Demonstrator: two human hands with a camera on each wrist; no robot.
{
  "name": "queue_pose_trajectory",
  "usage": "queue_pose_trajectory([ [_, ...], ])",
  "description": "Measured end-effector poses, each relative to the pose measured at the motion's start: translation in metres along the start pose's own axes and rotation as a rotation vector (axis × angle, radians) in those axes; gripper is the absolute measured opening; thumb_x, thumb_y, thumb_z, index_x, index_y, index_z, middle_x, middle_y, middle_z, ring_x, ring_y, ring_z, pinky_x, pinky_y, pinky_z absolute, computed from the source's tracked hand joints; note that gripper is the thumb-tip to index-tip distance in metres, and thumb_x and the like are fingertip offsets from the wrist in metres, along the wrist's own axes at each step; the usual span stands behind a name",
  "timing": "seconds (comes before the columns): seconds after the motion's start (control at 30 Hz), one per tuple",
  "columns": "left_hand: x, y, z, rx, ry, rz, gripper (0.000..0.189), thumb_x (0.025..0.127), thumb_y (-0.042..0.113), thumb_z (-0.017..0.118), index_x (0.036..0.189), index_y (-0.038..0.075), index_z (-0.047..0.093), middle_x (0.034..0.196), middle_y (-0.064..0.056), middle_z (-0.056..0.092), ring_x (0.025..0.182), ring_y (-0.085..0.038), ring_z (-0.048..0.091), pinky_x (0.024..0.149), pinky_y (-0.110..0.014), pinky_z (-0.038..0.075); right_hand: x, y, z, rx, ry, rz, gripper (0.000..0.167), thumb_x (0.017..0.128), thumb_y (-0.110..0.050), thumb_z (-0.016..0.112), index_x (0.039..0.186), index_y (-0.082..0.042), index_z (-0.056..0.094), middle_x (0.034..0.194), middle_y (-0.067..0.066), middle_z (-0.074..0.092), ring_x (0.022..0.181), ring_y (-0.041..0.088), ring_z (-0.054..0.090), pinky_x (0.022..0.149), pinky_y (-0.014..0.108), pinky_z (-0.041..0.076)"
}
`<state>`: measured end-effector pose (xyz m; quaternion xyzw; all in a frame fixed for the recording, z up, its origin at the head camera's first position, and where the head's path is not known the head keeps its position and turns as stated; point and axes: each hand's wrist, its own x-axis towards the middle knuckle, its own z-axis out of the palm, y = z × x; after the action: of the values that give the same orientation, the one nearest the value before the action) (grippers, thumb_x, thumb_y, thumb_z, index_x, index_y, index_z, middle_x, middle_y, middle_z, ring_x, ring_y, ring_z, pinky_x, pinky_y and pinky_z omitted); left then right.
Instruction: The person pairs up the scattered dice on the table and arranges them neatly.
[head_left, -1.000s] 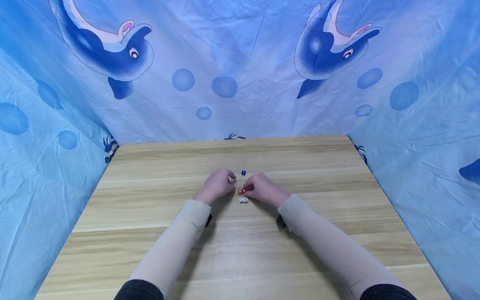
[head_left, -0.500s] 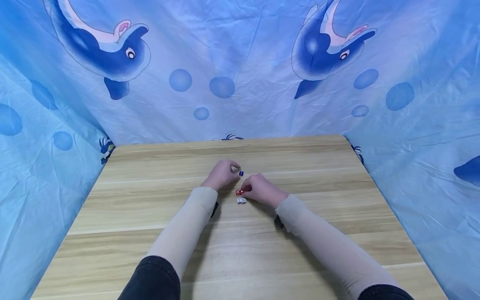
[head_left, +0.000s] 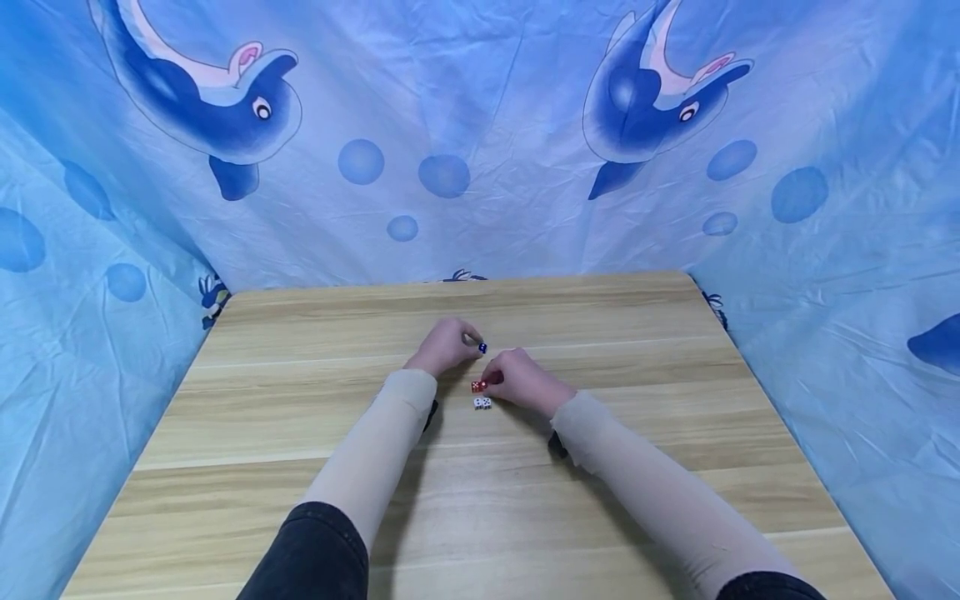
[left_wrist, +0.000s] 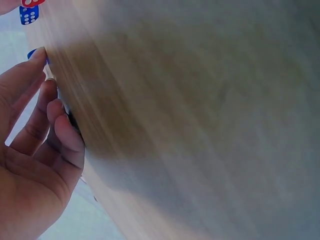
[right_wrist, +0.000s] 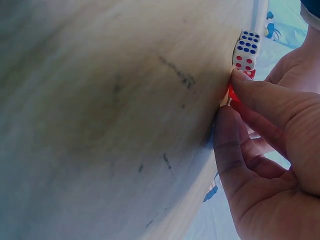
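Note:
My left hand [head_left: 447,343] pinches a small blue die [head_left: 483,348] at the far middle of the table; in the left wrist view the thumb covers most of that die [left_wrist: 32,54]. Closer to me, my right hand [head_left: 521,380] holds a red die [head_left: 484,385] between thumb and fingertips, next to another red die [head_left: 476,387]. Its thumb partly hides the red in the right wrist view. Just in front of the red pair sit two white dice [head_left: 482,403], side by side. A second blue die [left_wrist: 29,15] shows beside the red in the left wrist view.
The wood-grain table [head_left: 480,508] reaches back to a blue dolphin-print cloth [head_left: 495,225], which also hangs along both sides. My forearms lie over the table's near half. Each wrist carries a dark device.
My left hand has moved forward and right to the far blue die, and its fingertips now pinch it. My right hand has stayed at the red dice. The view shifted slightly.

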<state>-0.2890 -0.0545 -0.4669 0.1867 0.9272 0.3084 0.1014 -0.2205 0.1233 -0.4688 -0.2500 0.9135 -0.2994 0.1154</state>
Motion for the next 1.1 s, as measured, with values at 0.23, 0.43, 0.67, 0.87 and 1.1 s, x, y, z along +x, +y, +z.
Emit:
queue_pose_trajectory([
  [0.23,-0.001,-0.001,0.000,-0.011,-0.006,0.012,0.015,0.087,0.012,0.082,0.101,0.010,0.080,0.105,-0.003,0.073,0.091,-0.017,0.066,0.084,-0.034,0.053,0.001,0.000,0.001,0.000,-0.001,0.014,0.007,0.089,-0.015,0.081,0.095,-0.014,0.080,0.081,-0.013,0.069,0.079,0.005,0.063,0.077,0.026,0.051],
  [0.43,-0.007,-0.002,-0.003,-0.037,-0.012,0.009,0.011,0.087,0.011,0.082,0.097,0.010,0.079,0.099,-0.002,0.072,0.086,-0.016,0.065,0.081,-0.034,0.054,0.001,0.000,0.000,0.007,-0.002,0.011,0.007,0.089,-0.015,0.081,0.096,-0.013,0.079,0.082,-0.012,0.069,0.078,0.005,0.063,0.077,0.026,0.052],
  [0.67,-0.016,-0.001,-0.004,-0.026,-0.012,-0.009,0.009,0.086,0.010,0.082,0.095,0.010,0.080,0.098,-0.001,0.070,0.078,-0.016,0.062,0.071,-0.032,0.052,-0.001,-0.001,-0.002,0.028,-0.009,0.005,0.008,0.089,-0.014,0.081,0.097,-0.012,0.079,0.082,-0.011,0.070,0.078,0.006,0.063,0.077,0.027,0.052],
  [0.87,-0.025,0.000,-0.002,-0.009,-0.005,-0.039,0.009,0.085,0.012,0.083,0.093,0.011,0.079,0.094,0.000,0.070,0.071,-0.016,0.061,0.065,-0.031,0.051,-0.001,-0.001,-0.001,0.033,-0.008,0.007,0.008,0.089,-0.014,0.081,0.096,-0.013,0.079,0.082,-0.012,0.070,0.078,0.005,0.063,0.077,0.027,0.052],
  [1.1,-0.036,0.002,0.001,0.011,0.004,-0.050,0.006,0.085,0.013,0.084,0.089,0.012,0.080,0.096,0.000,0.071,0.078,-0.017,0.062,0.071,-0.033,0.052,-0.002,-0.003,-0.001,0.034,-0.005,0.004,0.007,0.089,-0.013,0.081,0.096,-0.013,0.080,0.081,-0.011,0.070,0.077,0.007,0.063,0.075,0.027,0.052],
])
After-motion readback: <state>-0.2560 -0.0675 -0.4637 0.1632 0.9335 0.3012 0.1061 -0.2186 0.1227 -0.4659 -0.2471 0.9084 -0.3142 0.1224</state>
